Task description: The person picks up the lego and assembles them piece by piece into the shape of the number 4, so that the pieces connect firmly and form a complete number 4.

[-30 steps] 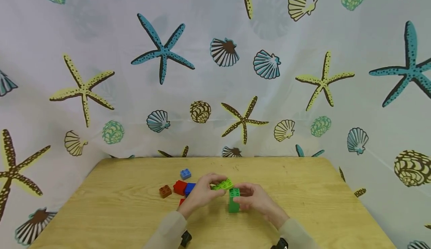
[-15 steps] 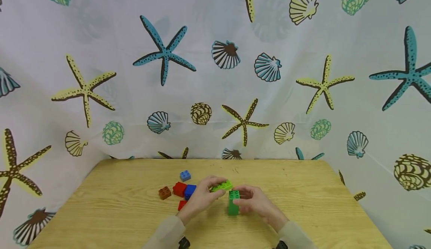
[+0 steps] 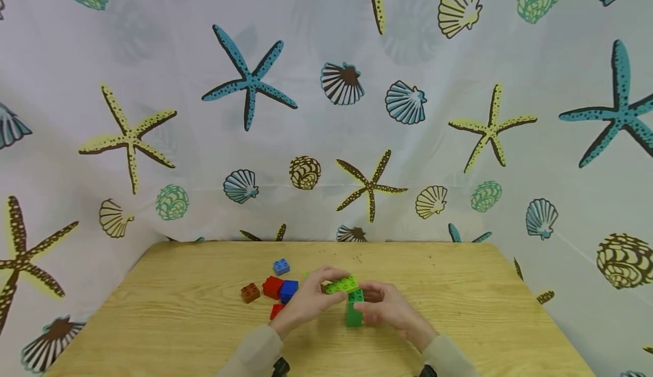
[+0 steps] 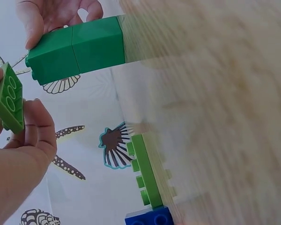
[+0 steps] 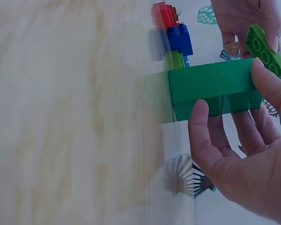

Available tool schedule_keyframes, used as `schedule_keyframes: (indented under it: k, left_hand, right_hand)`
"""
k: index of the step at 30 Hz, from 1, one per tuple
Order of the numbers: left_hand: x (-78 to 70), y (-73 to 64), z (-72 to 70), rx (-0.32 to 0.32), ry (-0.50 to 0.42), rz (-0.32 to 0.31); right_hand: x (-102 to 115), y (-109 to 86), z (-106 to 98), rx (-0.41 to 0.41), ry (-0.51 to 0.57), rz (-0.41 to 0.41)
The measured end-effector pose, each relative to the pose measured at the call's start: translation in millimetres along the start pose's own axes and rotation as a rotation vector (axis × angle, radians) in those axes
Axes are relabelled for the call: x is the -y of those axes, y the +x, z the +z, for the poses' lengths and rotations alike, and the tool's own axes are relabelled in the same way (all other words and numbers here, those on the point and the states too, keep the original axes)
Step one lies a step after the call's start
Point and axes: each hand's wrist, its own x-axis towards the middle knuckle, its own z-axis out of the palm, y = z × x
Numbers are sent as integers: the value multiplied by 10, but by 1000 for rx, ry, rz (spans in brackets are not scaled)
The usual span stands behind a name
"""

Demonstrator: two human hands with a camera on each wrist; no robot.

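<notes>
A thin lime-green toy building brick (image 3: 343,284) is pinched between the thumb and fingers of my left hand (image 3: 305,302). Its hollow underside shows in the right wrist view. My right hand (image 3: 391,310) grips a stack of two dark green building bricks (image 3: 354,314) that stands upright on the table. Thumb and fingers lie on opposite sides of the stack (image 5: 210,89). In the left wrist view, a small gap separates the lime-green brick (image 4: 9,101) from the studs at the stack's top (image 4: 33,70).
Left of the hands lie a brown brick (image 3: 250,292), red bricks (image 3: 272,287), a blue brick (image 3: 288,291) and a lighter blue brick (image 3: 281,266). Another lime-green brick (image 4: 146,171) lies beyond my left hand. A patterned cloth (image 3: 326,139) hangs behind the table (image 3: 459,286).
My left hand has shifted slightly right, bringing the lime-green brick closer over the stack's top. A bit of the other lime-green brick now shows behind that hand. The right hand keeps holding the stack.
</notes>
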Motion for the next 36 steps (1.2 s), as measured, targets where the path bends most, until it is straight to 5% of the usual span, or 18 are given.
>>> schedule_keyframes:
  k: [12,19,36]
  left_hand:
    - [6,33,67,74,90,58]
    - [-25,46,73,106,105,27]
    - [-45,96,53,120,155,51]
  right_hand:
    - [-27,-5,-29,29,9,-15]
    - [0,-22,-10,35,12,-21]
    - [13,-9,-21,31,17,-18]
